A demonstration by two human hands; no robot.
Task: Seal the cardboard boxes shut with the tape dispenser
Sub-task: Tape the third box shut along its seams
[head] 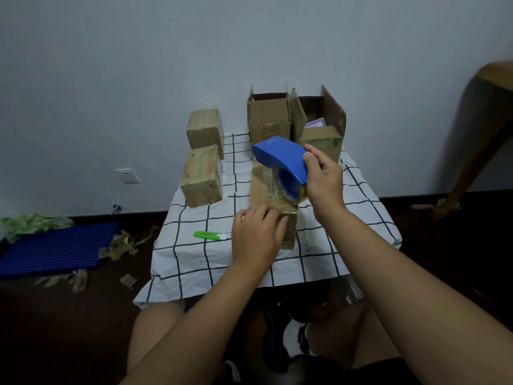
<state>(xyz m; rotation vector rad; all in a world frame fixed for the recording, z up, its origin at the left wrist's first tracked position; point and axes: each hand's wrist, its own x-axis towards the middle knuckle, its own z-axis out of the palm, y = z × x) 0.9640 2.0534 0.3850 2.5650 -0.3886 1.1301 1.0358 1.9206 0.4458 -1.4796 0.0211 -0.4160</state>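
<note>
Long cardboard box [265,184] lies mid-bench [194,262], flaps down. Right hand [323,182] grips the blue tape dispenser [281,159], fingers curled round its rear, roll near the box's top seam. Left hand [256,237] at 6 o'clock presses the near end, fingers loosely together. Judged best: anchor tape over the near edge, pull toward 12 o'clock, centred, steady pressure

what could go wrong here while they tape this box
1. The left hand presses the near end of the box, right in line with the tape dispenser held by the right hand; its cutting edge may catch the fingers.
2. The box lies long and narrow on the checked cloth; a hard pull may slide it.
3. The green cutter beside the left hand could get knocked off.
</note>
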